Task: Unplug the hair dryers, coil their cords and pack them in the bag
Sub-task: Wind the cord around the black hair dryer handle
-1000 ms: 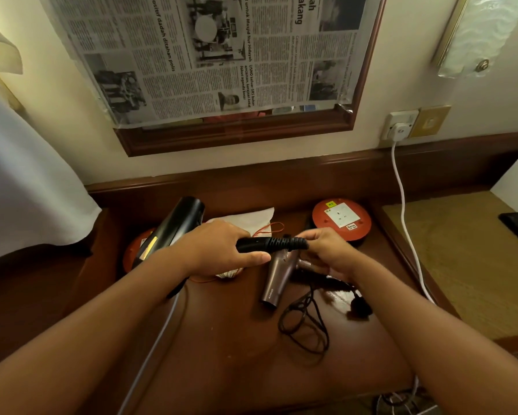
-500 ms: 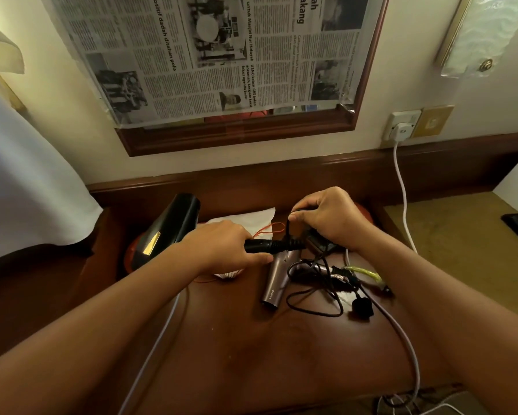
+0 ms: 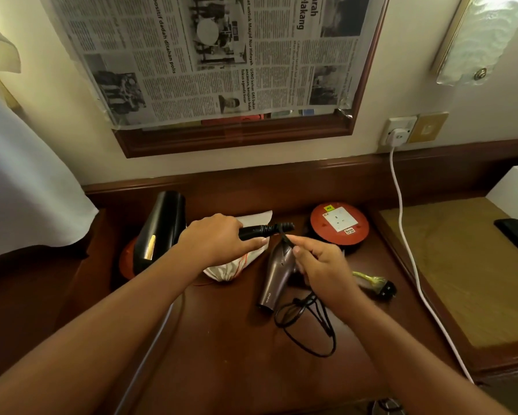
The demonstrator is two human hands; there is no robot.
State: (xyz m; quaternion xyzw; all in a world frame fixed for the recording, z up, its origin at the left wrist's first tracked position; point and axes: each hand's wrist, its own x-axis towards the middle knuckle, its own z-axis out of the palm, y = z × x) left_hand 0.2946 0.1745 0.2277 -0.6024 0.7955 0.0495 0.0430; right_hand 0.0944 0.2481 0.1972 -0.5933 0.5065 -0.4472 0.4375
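We have the black hair dryer [image 3: 162, 232] by its handle [image 3: 263, 230] in our left hand [image 3: 218, 244], fingers wrapped around it; the handle runs roughly level, left to right, its ribbed cord collar pointing toward the right edge of the table [image 3: 221, 354]. Our right hand [image 3: 320, 271] sits just below and right of that collar, pinching the thin black cord [image 3: 305, 322] between thumb and forefinger where it leaves the handle. So the cord lies down and toward the near edge from the grip, trailing in loose loops by the brown hair dryer [image 3: 277, 274], which rests mid-table with its long axis running near to far. We judge the right hand is the one placed to wind the cord around the handle. The white drawstring bag [image 3: 239, 262] lies under our left hand, mostly hidden. Which dryer owns the black plug [image 3: 386, 289] we cannot tell, and the loops partly vanish behind our right wrist.
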